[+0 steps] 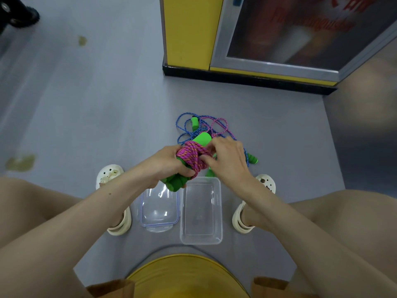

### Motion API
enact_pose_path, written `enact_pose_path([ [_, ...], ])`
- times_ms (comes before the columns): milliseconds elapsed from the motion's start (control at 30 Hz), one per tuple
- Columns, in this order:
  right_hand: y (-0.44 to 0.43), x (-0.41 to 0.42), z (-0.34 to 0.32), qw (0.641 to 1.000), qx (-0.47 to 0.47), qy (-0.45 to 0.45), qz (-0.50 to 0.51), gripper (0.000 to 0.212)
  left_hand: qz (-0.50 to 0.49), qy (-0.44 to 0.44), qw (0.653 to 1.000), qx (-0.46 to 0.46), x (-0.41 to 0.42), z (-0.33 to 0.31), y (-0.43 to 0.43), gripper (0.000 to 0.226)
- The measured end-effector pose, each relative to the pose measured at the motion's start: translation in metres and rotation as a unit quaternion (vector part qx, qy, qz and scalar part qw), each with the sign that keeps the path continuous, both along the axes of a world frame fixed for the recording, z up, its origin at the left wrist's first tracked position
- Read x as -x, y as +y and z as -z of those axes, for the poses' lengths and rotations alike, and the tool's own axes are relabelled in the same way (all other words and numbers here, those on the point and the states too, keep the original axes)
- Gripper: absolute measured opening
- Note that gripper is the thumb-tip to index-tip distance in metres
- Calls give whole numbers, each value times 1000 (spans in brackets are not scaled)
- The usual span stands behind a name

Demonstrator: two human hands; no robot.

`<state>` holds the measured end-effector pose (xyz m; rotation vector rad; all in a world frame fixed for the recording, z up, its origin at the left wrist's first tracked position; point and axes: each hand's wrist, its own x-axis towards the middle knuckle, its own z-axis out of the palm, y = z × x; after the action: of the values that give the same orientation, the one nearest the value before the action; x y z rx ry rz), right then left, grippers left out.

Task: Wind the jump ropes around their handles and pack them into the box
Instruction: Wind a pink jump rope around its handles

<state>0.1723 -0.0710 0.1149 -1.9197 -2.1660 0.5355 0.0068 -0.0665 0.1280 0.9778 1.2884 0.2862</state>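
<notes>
My left hand (166, 163) grips a pair of green foam handles (175, 182) held together, with pink rope (192, 157) wound thickly around their middle. My right hand (227, 160) pinches the pink rope at the right side of the winding. Past my hands, a blue rope (182, 125) and loose pink rope lie tangled on the floor with more green handles (194, 123). Below my hands, a clear plastic box (202, 211) stands on the floor with nothing in it. Its clear lid (159, 208) lies to its left.
I squat on a grey floor, my feet in white clogs (111, 175) on either side of the box and lid. A yellow cabinet with a black base (247, 79) stands beyond the ropes. A dark shoe (23, 16) shows at the far left.
</notes>
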Motion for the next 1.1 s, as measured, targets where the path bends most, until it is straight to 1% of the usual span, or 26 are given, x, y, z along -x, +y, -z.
enact_pose_path([
  [67, 4, -5, 0, 994, 57, 90, -5, 21, 2, -13, 1000, 14, 6, 0, -3, 37],
  [100, 4, -7, -1, 992, 67, 110, -11, 21, 3, -20, 1000, 21, 8, 0, -5, 38],
  [267, 4, -3, -7, 993, 43, 103, -32, 21, -6, -44, 999, 22, 14, -1, -5, 37],
  [367, 3, -4, -7, 984, 34, 172, -14, 18, -18, -72, 997, 36, 14, -2, -5, 37],
  [433, 2, -4, -7, 973, 21, 228, 11, 21, -31, -95, 994, 48, 13, -2, -6, 36],
  [500, 1, -2, -7, 969, -1, 245, 30, 23, -38, -111, 992, 52, 12, -2, -6, 33],
  [567, 2, -3, -6, 968, -18, 249, 32, 20, -45, -121, 990, 51, 12, -2, -5, 32],
  [667, 2, -5, -9, 962, -9, 271, 32, 16, -42, -125, 990, 50, 12, -1, -3, 31],
  [733, 3, -4, -10, 972, -4, 232, 36, 24, -37, -120, 991, 52, 11, -2, -4, 32],
  [800, 4, -4, -11, 987, 5, 154, 49, 31, -27, -114, 992, 55, 11, -1, -4, 34],
  [900, 3, -5, -12, 998, 18, 61, 29, 25, -7, -95, 994, 54, 10, 2, -7, 37],
  [1000, 0, -4, -9, 999, 26, 23, -15, 23, 14, -77, 995, 55, 9, 6, -10, 38],
  [1100, -2, -1, -6, 999, 19, 3, -28, 22, 22, -73, 995, 59, 7, 8, -12, 39],
])
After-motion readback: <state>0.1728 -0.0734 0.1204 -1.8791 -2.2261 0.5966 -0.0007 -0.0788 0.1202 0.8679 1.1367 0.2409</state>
